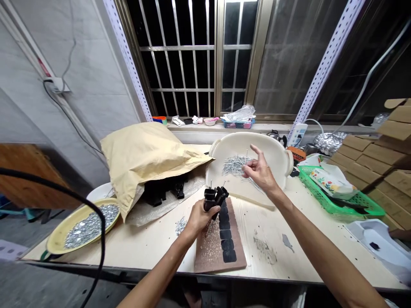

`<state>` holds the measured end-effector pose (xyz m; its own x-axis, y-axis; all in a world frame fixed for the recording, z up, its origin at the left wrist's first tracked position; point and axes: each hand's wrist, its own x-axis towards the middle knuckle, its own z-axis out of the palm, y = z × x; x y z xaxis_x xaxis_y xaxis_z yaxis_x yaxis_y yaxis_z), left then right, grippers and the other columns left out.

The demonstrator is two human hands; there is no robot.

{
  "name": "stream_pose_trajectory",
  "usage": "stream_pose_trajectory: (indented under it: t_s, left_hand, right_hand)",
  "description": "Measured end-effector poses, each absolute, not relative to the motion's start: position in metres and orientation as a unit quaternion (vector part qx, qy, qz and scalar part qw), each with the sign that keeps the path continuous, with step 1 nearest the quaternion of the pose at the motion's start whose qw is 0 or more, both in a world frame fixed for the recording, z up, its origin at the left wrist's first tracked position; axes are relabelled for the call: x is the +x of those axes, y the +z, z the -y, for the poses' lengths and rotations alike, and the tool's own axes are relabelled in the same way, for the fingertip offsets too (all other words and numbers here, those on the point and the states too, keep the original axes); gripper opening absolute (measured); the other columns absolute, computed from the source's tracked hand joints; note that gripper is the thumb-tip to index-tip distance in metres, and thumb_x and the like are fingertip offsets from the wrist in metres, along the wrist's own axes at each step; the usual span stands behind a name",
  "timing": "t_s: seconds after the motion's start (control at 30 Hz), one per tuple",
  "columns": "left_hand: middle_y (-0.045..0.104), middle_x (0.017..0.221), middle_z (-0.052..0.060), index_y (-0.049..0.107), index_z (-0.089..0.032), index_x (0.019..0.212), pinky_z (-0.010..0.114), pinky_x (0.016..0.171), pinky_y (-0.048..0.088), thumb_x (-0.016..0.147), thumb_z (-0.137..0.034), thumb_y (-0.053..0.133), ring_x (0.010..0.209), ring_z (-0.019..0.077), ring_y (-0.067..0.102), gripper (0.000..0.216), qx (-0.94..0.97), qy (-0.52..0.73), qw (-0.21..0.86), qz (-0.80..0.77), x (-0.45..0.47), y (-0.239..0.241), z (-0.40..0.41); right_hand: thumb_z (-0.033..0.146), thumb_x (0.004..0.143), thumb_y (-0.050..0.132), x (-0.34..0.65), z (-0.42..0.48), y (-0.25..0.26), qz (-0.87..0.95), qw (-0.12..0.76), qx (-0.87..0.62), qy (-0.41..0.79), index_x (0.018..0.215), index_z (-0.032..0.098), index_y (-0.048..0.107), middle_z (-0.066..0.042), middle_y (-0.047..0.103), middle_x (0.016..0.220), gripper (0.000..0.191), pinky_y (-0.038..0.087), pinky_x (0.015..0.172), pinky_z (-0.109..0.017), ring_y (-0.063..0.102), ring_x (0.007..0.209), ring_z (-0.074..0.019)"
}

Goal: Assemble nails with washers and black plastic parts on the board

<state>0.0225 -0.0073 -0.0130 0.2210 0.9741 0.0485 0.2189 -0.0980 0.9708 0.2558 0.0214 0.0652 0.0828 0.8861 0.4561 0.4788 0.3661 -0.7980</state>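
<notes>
My left hand (199, 218) is closed around a small cluster of black plastic fittings (214, 197). Thin metal screws poke up from their tops. Beneath that hand lies a brown wooden board (208, 256) with a column of black squarish patches. My right hand (261, 171) is raised over a cream plastic basin (269, 147), index finger lifted, thumb and another finger pinched together. A long screw (247, 152) stands up at that pinch and seems held there. Many more long silvery screws (233, 166) lie heaped in the basin.
A large yellow-tan sack (144, 149) lies open at left, with black parts (163, 192) in its mouth. A yellow tray (53, 244) of metal pieces sits at the left edge. At right are a green basket (327, 203) and stacked cardboard boxes (369, 162). A black cable (103, 239) hangs at left.
</notes>
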Motion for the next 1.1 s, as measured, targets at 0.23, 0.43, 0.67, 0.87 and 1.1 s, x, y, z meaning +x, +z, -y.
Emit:
stream_pose_trajectory:
  t_s: [0.23,0.43,0.67,0.87,1.1]
  left_hand:
    - [0.057,0.061,-0.002,0.058,-0.015,0.065,0.021,0.052,0.034,0.064,-0.035,0.065,0.058,0.0131,0.049,0.022,0.701,0.384,0.363,-0.479,0.025,-0.001,0.019]
    - [0.052,0.058,-0.003,0.054,-0.015,0.061,0.02,0.05,0.031,0.063,-0.035,0.065,0.054,0.0113,0.044,0.023,0.689,0.396,0.378,-0.475,0.028,0.008,0.025]
    - [0.054,0.06,-0.003,0.056,-0.014,0.065,0.021,0.051,0.034,0.065,-0.036,0.066,0.055,0.0118,0.047,0.024,0.676,0.41,0.4,-0.464,0.028,0.0,0.019]
    - [0.062,0.066,0.001,0.062,-0.014,0.071,0.024,0.057,0.04,0.067,-0.04,0.067,0.062,0.0161,0.056,0.027,0.64,0.427,0.402,-0.496,0.016,-0.003,0.013]
    - [0.067,0.074,0.005,0.065,-0.014,0.075,0.027,0.061,0.045,0.066,-0.044,0.068,0.07,0.0206,0.061,0.032,0.599,0.434,0.458,-0.493,0.015,-0.003,0.01]
  right_hand:
    - [0.027,0.082,0.055,0.182,0.024,0.09,0.674,0.575,-0.38,0.266,0.124,0.027,0.037,0.004,0.06,0.075,0.046,0.05,0.07,-0.029,0.061,0.069,-0.0127]
    - [0.027,0.084,0.056,0.177,0.027,0.077,0.709,0.538,-0.399,0.22,0.112,0.027,0.047,0.002,0.063,0.082,0.03,0.047,0.079,-0.032,0.063,0.081,-0.0148]
    - [0.031,0.086,0.055,0.181,0.029,0.067,0.757,0.509,-0.385,0.14,0.098,0.027,0.062,-0.002,0.065,0.097,0.015,0.043,0.089,-0.035,0.058,0.096,-0.0171]
    - [0.036,0.092,0.039,0.267,-0.012,0.048,0.645,0.44,-0.624,0.034,0.102,0.018,0.061,-0.005,0.064,0.103,0.03,0.043,0.08,-0.025,0.057,0.094,-0.015]
    - [0.029,0.085,0.047,0.33,-0.049,-0.026,0.576,0.219,-0.787,0.036,0.078,0.017,0.068,-0.007,0.066,0.079,0.025,0.037,0.065,-0.023,0.059,0.077,-0.0176]
